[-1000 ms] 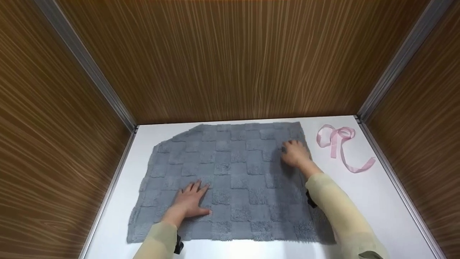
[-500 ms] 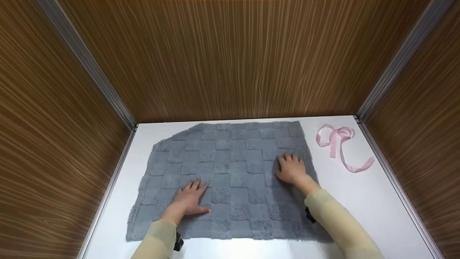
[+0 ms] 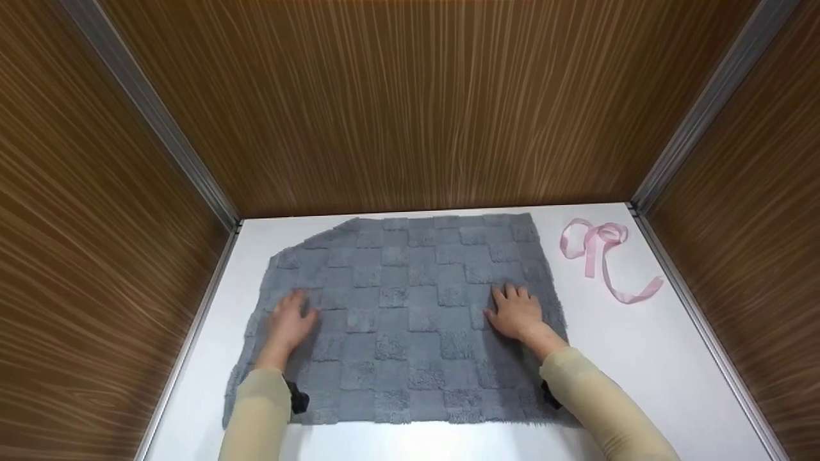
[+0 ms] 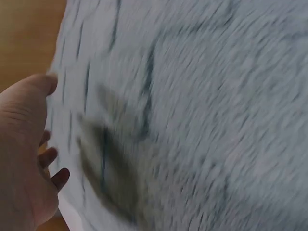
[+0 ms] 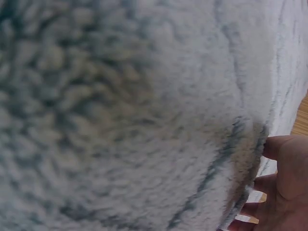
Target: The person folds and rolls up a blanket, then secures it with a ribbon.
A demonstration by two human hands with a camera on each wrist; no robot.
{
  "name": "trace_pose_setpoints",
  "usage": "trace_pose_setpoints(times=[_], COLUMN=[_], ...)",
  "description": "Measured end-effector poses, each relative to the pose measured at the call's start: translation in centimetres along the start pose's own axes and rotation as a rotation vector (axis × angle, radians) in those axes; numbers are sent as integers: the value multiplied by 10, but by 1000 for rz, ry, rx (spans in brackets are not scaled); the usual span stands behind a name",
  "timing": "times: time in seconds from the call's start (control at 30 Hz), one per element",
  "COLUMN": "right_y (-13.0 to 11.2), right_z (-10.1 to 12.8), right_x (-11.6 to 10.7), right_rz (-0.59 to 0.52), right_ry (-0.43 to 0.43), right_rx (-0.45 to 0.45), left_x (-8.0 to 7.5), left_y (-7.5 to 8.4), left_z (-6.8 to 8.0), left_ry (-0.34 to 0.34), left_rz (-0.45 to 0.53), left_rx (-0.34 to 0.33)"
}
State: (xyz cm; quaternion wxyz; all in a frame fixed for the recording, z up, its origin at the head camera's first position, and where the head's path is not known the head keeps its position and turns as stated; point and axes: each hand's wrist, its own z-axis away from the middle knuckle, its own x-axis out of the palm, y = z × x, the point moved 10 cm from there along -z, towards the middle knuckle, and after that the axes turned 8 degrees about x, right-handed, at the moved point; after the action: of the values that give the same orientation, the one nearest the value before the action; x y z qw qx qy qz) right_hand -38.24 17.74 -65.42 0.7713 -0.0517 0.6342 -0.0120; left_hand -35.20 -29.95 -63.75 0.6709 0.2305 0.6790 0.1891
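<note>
A grey plush blanket (image 3: pixel 410 320) with a checkered raised pattern lies spread out; its far left corner is cut off by a slanting edge. Over its left part is my left hand (image 3: pixel 289 323), blurred, thumb apart from the fingers, holding nothing. In the left wrist view the hand's (image 4: pixel 24 144) fingers bend a little and a shadow falls on the pile beside them. My right hand (image 3: pixel 516 312) rests on the blanket's right part with fingers spread. The right wrist view has its fingertips (image 5: pixel 272 147) against the plush.
A pink ribbon (image 3: pixel 592 246), looped at the top with loose tails, lies on the white table (image 3: pixel 653 358) right of the blanket. Wood-grain panels (image 3: pixel 410 109) wall in the back and both sides.
My right hand has drawn back toward me from the far right of the blanket and settled flat. The left hand has left its place near the front and moved left and away.
</note>
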Motion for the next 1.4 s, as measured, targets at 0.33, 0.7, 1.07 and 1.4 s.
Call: trace_pose_setpoints(times=[0.33, 0.7, 1.07, 1.4], right_y=[-3, -5, -2, 3], right_z=[1, 1, 1, 0], right_x=[2, 7, 6, 4], right_rz=[10, 35, 32, 30], right_ry=[3, 18, 53, 52], right_rx=[-9, -18, -23, -11], left_x=[-20, -32, -35, -24], left_y=[-76, -83, -77, -37], left_z=[14, 21, 14, -15], left_ry=[17, 69, 11, 54], left_rz=[92, 74, 137, 195], left_rx=[-270, -339, -436, -217])
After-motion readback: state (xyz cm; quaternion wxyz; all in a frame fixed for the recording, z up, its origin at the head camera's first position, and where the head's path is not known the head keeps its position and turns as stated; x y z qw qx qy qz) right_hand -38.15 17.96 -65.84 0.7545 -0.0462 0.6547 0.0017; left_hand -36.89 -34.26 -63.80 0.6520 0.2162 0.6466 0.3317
